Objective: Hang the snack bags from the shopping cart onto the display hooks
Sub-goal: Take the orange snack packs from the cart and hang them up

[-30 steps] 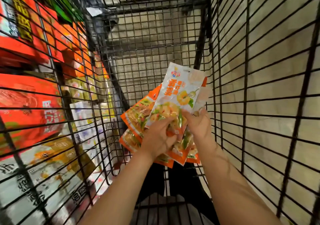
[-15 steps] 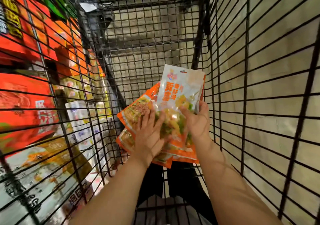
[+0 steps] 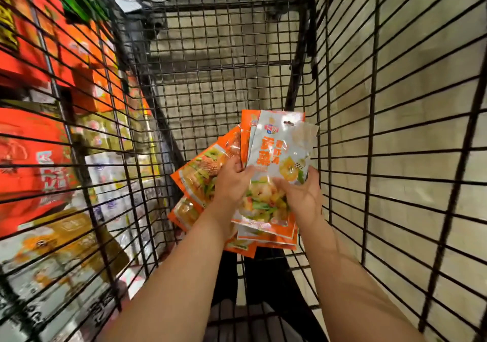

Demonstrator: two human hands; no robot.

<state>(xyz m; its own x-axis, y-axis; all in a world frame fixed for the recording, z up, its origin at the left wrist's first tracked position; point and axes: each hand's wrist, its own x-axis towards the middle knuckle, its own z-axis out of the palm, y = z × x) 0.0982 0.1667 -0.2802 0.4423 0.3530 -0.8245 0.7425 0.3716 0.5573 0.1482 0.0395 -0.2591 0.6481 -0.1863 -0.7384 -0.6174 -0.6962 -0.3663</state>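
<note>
Now, snack bags (image 3: pixel 279 157) gripped between both hands' fingers (image 3: pixel 283 184)

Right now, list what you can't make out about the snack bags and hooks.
- Bag count: head view; top bag and both hands, left hand and right hand, cover the fanned bags behind.
- Display hooks: none inside the frame.
- Shelf packets at left: blurred and crossed by the cart wires, print unreadable.
</note>
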